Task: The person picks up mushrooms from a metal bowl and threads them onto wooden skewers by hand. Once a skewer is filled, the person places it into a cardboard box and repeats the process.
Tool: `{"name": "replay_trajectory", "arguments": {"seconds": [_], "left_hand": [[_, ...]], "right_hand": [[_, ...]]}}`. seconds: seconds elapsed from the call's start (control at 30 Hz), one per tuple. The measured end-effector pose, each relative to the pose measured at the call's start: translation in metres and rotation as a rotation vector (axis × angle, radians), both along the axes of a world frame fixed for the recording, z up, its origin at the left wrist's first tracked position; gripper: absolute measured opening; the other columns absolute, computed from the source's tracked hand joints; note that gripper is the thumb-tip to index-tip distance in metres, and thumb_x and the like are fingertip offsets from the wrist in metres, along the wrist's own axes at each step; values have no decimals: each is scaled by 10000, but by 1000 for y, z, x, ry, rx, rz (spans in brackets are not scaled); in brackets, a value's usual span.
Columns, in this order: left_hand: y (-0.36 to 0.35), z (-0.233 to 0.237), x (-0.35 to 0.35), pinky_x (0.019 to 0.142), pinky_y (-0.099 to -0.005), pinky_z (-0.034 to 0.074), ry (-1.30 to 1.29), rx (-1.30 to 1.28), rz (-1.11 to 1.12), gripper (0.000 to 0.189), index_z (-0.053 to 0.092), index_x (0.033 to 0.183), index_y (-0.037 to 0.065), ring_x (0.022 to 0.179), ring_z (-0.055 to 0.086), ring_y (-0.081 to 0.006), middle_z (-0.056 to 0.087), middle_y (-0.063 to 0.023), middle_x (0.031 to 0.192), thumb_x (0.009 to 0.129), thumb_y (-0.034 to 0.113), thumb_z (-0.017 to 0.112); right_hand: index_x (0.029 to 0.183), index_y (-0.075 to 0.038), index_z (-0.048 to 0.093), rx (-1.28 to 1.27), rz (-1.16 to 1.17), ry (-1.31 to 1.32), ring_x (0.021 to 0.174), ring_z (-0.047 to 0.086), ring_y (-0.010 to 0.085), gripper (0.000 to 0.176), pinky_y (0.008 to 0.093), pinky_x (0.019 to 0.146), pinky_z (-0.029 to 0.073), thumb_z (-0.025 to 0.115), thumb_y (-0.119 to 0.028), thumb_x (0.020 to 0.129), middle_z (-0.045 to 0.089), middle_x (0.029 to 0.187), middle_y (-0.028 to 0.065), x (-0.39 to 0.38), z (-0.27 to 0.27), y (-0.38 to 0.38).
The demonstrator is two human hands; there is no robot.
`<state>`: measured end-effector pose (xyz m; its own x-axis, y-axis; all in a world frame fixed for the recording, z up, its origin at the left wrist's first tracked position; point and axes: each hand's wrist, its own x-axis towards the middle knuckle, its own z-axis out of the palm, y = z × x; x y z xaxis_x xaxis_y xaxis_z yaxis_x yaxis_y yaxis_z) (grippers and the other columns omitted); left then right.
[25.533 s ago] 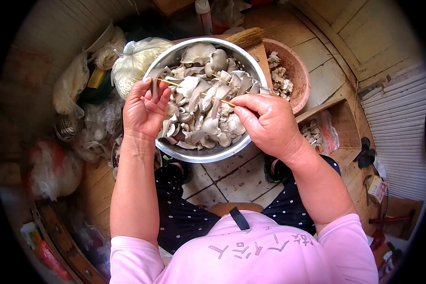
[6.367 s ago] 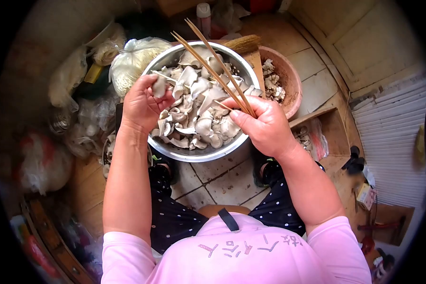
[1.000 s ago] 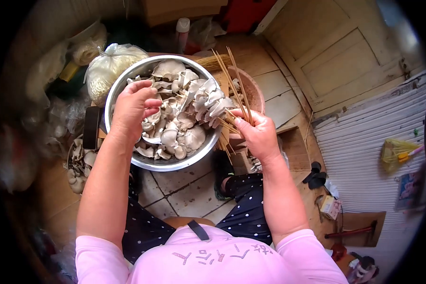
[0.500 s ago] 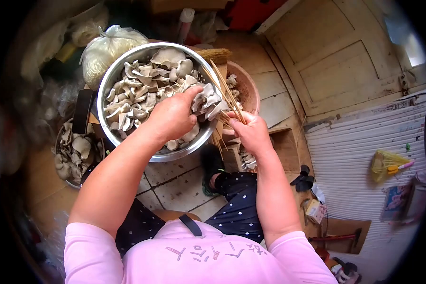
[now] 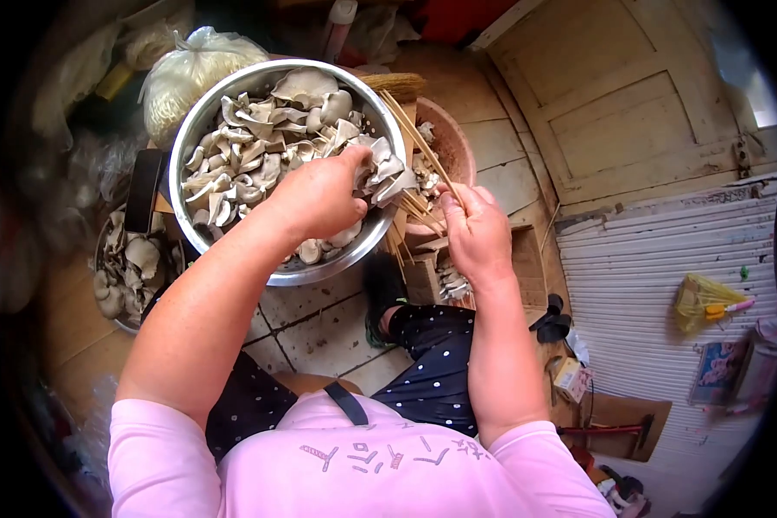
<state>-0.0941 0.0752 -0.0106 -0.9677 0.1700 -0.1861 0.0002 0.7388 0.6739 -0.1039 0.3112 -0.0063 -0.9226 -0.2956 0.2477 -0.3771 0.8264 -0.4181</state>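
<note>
A large metal bowl (image 5: 178,147) is full of torn grey mushrooms (image 5: 255,151). Over its right part, my left hand (image 5: 324,194) is closed on a cluster of mushroom pieces (image 5: 380,168) near the rim. Right of the bowl, my right hand (image 5: 477,231) is closed around thin wooden skewers (image 5: 423,142) that point up and left. More skewers (image 5: 419,210) lie between the mushroom cluster and my right hand, by the bowl's right rim. My left fingertips are partly hidden by the mushrooms.
Behind the bowl's right side is a pink basin (image 5: 464,142) with mushroom bits. A cardboard box (image 5: 421,281) stands below it. Another pan of mushrooms (image 5: 134,268) is at the left, and a filled plastic bag (image 5: 194,82) sits behind the bowl. A broom head (image 5: 393,84) lies near the rim.
My right hand has moved slightly right and down, away from the mushroom cluster, with skewers in it. The other skewers stay by the rim. My left hand still holds the cluster.
</note>
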Motion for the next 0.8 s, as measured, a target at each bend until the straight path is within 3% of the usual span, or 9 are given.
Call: {"name": "replay_trajectory", "arguments": {"seconds": [0.1,0.2,0.3,0.33,0.43,0.53,0.6,0.63,0.8], "left_hand": [[-2,7,0,799,-392,516,-71,37,13,683,413,1398,130,890,664,-298,688,-139,909,784,142,713],[-4,18,-1,707,-344,527,-185,165,0,839,355,1453,86,815,659,-229,681,-111,879,742,163,794],[-11,20,-7,525,-257,493,-449,563,-23,1103,239,1483,-44,691,616,-150,654,-102,838,625,140,907],[-12,16,-7,499,-252,484,-375,581,-37,1088,310,1448,-65,556,581,-145,631,-113,795,623,328,900],[-13,13,-7,480,-262,481,-390,656,51,912,358,1429,-51,518,561,-143,621,-106,773,754,374,800],[-10,7,-8,482,-276,494,-442,815,127,682,399,1411,-12,489,561,-152,654,-116,817,886,342,654],[2,1,-4,465,-282,492,-465,948,329,516,437,1381,-7,469,563,-162,649,-120,762,903,168,525],[5,5,-2,459,-283,491,-435,906,334,524,455,1365,-13,455,559,-166,638,-114,709,849,81,453],[3,7,-4,473,-294,508,-419,877,352,545,445,1376,-18,467,568,-169,623,-111,685,839,80,435]], "right_hand": [[1017,-87,672,-31,16,173,750,623,411,201,447,695,506,560,-221,917,667,801,155,15,17,-19],[929,-79,640,-185,8,-375,744,610,412,195,487,675,478,534,-243,929,627,785,210,30,11,-33],[911,-70,623,-112,50,-422,757,612,422,206,485,672,472,523,-249,937,633,789,210,35,2,-45],[911,-67,619,-127,49,-445,762,611,427,209,487,674,470,519,-249,939,633,793,212,36,0,-49],[921,-45,607,-158,85,-410,777,612,438,219,501,697,469,508,-239,943,633,794,232,38,-13,-57],[979,-19,613,-107,106,-454,825,623,438,233,472,733,489,532,-233,934,642,848,251,44,-14,-66],[985,-26,609,-84,150,-503,823,622,441,233,487,737,486,537,-241,932,641,837,252,52,-9,-74],[993,-36,605,-82,162,-507,823,623,442,245,497,737,483,548,-266,929,642,836,249,53,-9,-75],[991,-67,647,-59,177,-390,838,649,380,318,464,730,504,551,-363,924,670,879,206,44,7,-59]]}}
